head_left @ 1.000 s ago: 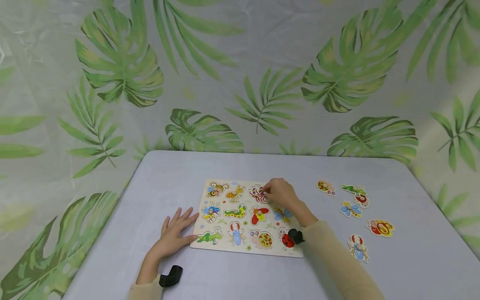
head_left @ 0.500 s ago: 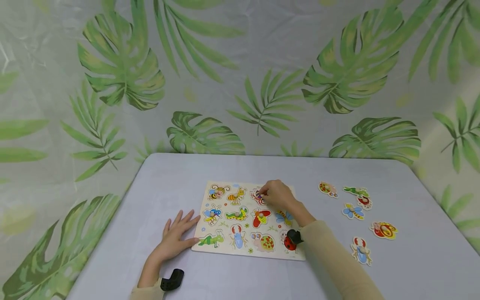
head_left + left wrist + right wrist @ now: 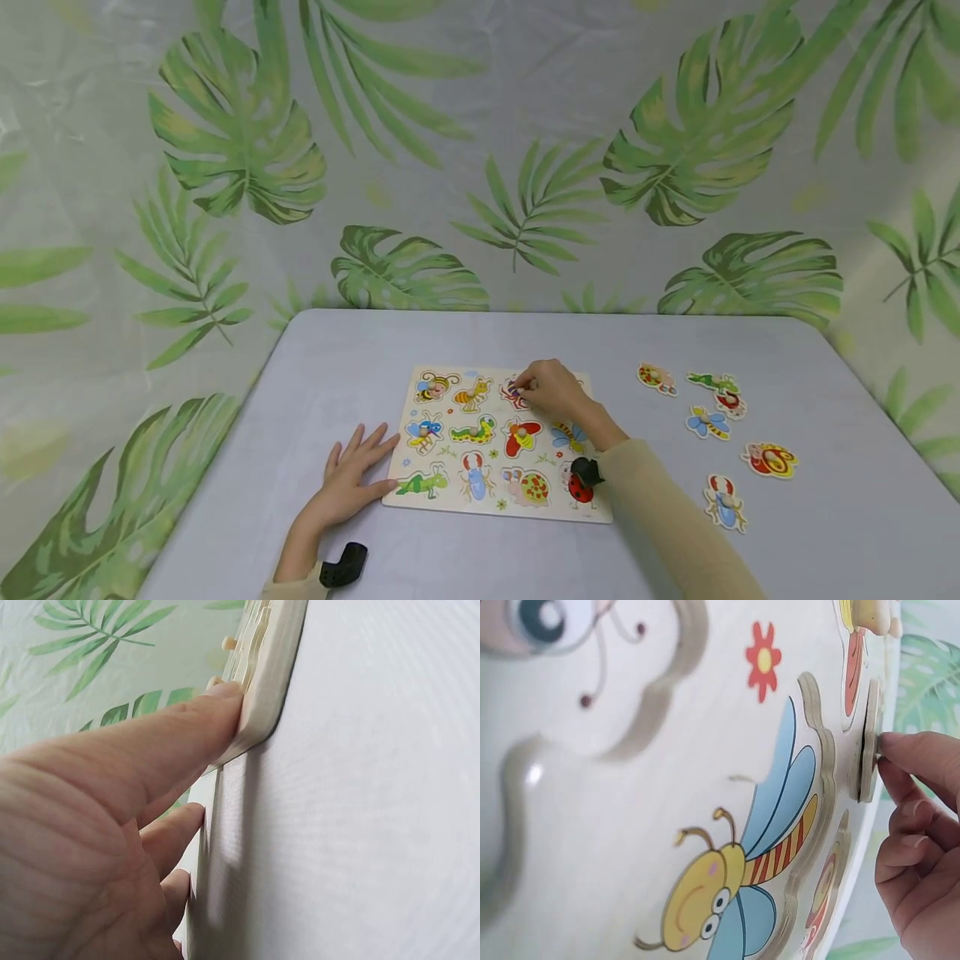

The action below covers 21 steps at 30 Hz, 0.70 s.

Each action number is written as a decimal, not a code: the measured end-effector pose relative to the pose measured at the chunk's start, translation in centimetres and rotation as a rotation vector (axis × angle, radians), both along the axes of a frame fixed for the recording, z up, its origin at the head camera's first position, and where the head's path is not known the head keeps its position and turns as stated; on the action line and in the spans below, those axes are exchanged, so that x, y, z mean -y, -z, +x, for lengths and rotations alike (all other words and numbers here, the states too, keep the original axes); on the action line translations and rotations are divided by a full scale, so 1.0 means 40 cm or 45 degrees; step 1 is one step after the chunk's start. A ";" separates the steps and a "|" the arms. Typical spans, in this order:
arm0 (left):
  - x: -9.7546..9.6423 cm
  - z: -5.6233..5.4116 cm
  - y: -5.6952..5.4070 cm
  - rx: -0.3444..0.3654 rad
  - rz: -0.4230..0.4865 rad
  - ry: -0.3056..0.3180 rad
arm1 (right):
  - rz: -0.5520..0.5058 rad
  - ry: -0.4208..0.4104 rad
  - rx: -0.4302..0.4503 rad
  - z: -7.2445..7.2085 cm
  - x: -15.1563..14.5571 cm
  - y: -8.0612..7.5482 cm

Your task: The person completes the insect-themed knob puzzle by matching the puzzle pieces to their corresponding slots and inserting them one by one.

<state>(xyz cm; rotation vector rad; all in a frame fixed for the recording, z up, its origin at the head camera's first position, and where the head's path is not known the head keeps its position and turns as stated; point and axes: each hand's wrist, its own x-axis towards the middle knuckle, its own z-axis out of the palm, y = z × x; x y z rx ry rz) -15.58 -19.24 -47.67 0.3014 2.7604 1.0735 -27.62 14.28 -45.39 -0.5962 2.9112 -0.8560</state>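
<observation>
A wooden peg puzzle board [image 3: 555, 510] with insect pictures lies flat on the table. My right hand [image 3: 553, 392] is over its top row, pinching the knob of a spider piece [image 3: 513, 390] between thumb and fingertips. In the right wrist view that piece [image 3: 869, 750] appears edge-on, close over the board, with a dark gap under part of its edge. My left hand [image 3: 348, 479] lies at the board's left edge with fingers spread. Its thumb [image 3: 172, 735] rests on the board's near left corner. The picture at top right is mostly hidden behind my right hand.
Right of the board lie loose knobbed pieces: a snail [image 3: 656, 379], a grasshopper [image 3: 711, 382], a ladybug [image 3: 731, 405], a dragonfly [image 3: 707, 422], a butterfly [image 3: 770, 460] and a beetle [image 3: 725, 502]. A bee [image 3: 435, 387] and a caterpillar [image 3: 474, 429] with knobs sit in the board.
The right hand stays over the spider spot and has shifted slightly left with the piece. The left hand keeps its place at the board's edge. The head view has tilted a little.
</observation>
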 end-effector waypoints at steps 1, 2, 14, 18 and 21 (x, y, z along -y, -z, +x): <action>0.001 0.000 0.000 -0.002 0.002 0.000 | -0.005 -0.004 0.003 -0.001 0.000 0.000; 0.001 0.000 0.000 -0.002 0.002 0.001 | -0.007 -0.007 0.006 -0.002 0.001 -0.001; -0.002 -0.002 -0.002 -0.020 0.003 0.001 | -0.046 -0.018 0.021 -0.007 -0.004 -0.001; -0.002 -0.003 0.001 -0.019 0.002 0.002 | -0.063 -0.015 0.024 -0.009 -0.006 0.005; -0.002 -0.002 0.003 -0.011 0.005 -0.001 | -0.076 -0.008 0.042 -0.009 -0.007 0.013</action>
